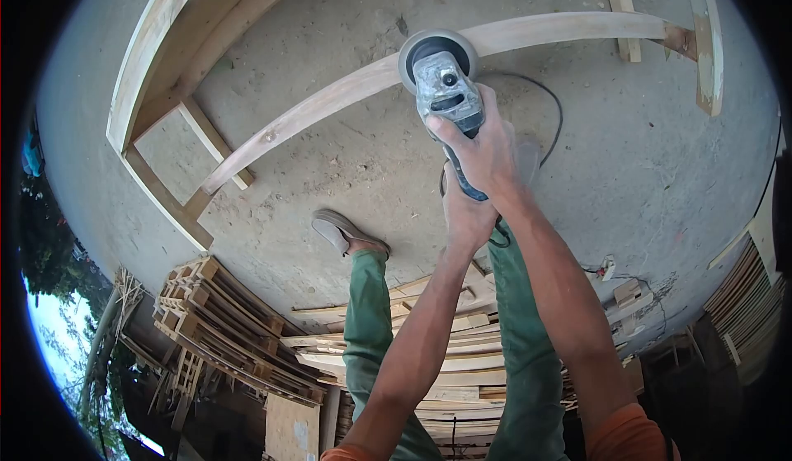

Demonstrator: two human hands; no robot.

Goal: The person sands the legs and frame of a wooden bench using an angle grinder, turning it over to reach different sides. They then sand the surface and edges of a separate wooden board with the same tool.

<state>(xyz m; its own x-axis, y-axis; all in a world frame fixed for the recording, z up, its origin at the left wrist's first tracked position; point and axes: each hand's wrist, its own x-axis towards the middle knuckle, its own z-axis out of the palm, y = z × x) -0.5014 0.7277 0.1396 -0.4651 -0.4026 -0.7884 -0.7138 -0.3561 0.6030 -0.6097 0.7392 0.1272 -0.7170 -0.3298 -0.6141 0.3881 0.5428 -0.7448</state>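
Note:
An angle grinder [445,89] with a grey body lies across the middle of a long wooden board [330,89]. Its round disc [406,61] overlaps the board, and the contact underneath is hidden. My right hand [487,143] wraps round the grinder's body just behind the head, thumb across the top. Closer to me, my left hand [469,213] is closed on the rear handle, partly covered by the right wrist. A dark cord [559,118] loops out on the right side of the tool.
Wooden frame pieces [132,73] stand at the board's left end, and an upright slat [708,56] at its right. Stacked pallets [223,321] and piled planks [462,362] lie near my legs. My shoe [338,228] rests on the dusty concrete floor [355,164].

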